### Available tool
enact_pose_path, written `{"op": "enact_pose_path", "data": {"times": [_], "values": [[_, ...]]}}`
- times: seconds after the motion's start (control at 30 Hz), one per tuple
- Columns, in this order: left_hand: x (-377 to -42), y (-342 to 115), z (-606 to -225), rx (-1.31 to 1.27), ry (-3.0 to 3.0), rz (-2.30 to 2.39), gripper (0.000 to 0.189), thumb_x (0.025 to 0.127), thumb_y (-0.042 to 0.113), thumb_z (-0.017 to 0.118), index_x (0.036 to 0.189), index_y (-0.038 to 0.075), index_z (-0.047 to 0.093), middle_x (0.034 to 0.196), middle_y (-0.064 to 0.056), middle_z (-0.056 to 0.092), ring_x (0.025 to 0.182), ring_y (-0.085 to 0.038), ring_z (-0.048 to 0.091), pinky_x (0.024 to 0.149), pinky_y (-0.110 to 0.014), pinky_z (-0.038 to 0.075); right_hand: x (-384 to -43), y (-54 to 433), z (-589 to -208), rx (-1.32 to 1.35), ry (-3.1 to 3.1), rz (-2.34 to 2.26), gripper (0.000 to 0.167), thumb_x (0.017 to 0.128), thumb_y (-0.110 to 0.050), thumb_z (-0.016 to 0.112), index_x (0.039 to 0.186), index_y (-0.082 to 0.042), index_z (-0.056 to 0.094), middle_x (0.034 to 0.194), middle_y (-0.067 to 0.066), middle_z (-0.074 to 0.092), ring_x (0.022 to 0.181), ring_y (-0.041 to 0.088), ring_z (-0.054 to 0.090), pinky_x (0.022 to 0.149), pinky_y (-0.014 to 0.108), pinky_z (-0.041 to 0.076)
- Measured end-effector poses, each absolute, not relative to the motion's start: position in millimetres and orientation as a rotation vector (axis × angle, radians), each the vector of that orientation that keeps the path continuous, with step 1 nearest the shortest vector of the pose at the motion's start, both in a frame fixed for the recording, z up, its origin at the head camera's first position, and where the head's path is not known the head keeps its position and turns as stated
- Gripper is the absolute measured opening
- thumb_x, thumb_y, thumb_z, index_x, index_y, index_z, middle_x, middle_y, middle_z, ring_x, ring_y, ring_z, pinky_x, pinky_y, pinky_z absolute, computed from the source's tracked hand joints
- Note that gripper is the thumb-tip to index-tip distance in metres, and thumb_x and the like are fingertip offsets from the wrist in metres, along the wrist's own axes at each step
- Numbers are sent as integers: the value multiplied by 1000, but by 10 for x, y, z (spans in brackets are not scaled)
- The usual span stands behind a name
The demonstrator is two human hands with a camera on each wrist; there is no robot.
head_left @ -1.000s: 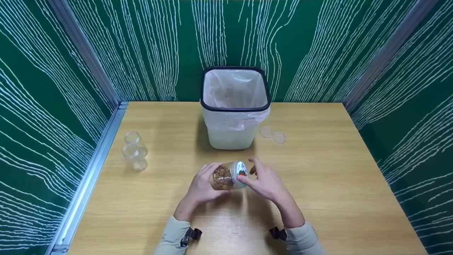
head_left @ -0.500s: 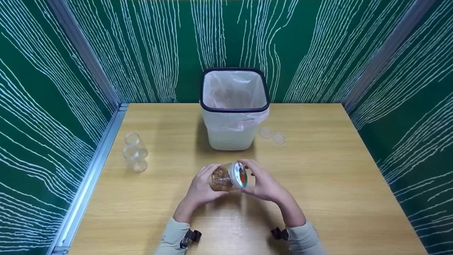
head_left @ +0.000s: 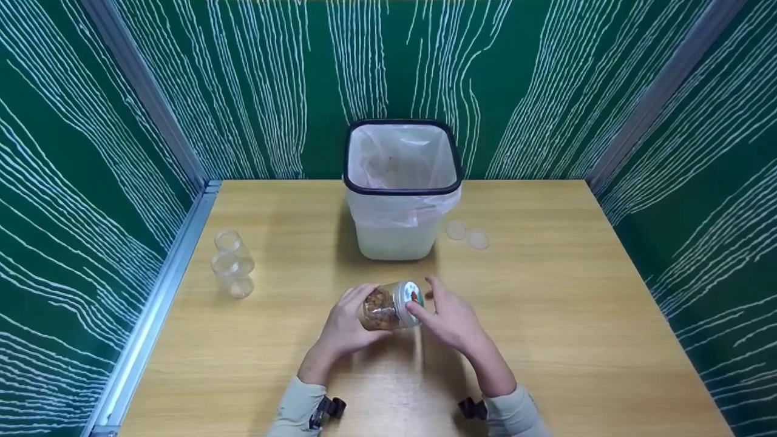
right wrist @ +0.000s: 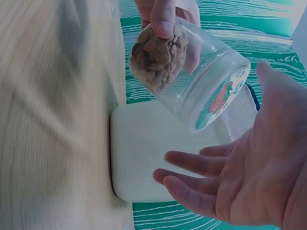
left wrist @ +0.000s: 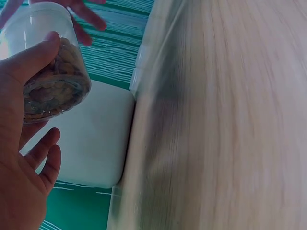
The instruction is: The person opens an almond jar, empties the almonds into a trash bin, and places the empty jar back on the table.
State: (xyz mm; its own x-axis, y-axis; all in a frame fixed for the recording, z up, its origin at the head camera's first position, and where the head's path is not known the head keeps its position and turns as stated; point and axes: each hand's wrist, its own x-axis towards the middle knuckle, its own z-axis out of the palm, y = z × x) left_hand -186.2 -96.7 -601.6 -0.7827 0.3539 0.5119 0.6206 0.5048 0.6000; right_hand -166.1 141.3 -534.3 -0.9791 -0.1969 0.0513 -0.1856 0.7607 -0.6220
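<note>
A clear plastic jar (head_left: 382, 306), part filled with brown almond-like pieces, is held on its side above the table in front of the bin. My left hand (head_left: 345, 325) grips it around the base end, thumb pressed on the wall in the left wrist view. Its lid (right wrist: 223, 100) carries a white and green label with a red picture and faces right. Beside that lid, my right hand (head_left: 452, 318) has its fingers spread and extended. The right thumb (right wrist: 264, 72) lies right at the lid's edge, with the other fingers apart from the jar.
A white bin (head_left: 397, 233) with a black rim and a plastic liner stands at the back middle of the wooden table (head_left: 546, 291). Several clear containers (head_left: 234, 264) cluster at the left. Two clear discs (head_left: 478, 239) lie right of the bin. Green patterned walls (head_left: 315, 91) enclose the table.
Half a second ago the right fingers closed around the lid from the right; now they are loosened and spread, much as one second ago. The left hand keeps holding the jar in place.
</note>
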Motion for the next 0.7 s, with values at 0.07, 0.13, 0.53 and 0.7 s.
{"op": "enact_pose_path", "data": {"times": [0.07,0.13,0.53,0.7], "values": [[-1854,-971,-6030,-810,-2425,-1160,92,55,35,94,134,10,54,131,4,57,116,-18,52,99,-40,43,-1649,1402,-5355,-309,2940,-993,80,87,-69,51,135,-6,49,107,13,68,95,30,65,81,47,51],[-1854,-971,-6040,-806,-2427,-1161,92,55,34,94,134,9,54,131,4,57,116,-18,52,99,-40,43,-1651,1398,-5364,-332,2934,-979,77,86,-70,51,129,-6,55,101,10,70,91,28,65,76,44,52],[-1848,-961,-6055,-815,-2471,-1158,92,58,42,92,136,16,52,132,6,55,118,-15,50,101,-37,41,-1736,1568,-5429,-822,2518,-1355,88,79,-21,78,152,-17,29,134,10,48,106,27,55,79,41,53],[-1839,-952,-6066,-825,-2464,-1148,92,58,45,92,135,14,53,131,3,56,119,-18,51,101,-40,42,-1750,1604,-5461,-969,2460,-1413,94,77,-4,78,154,-18,26,147,8,37,117,27,50,89,43,50]]}}
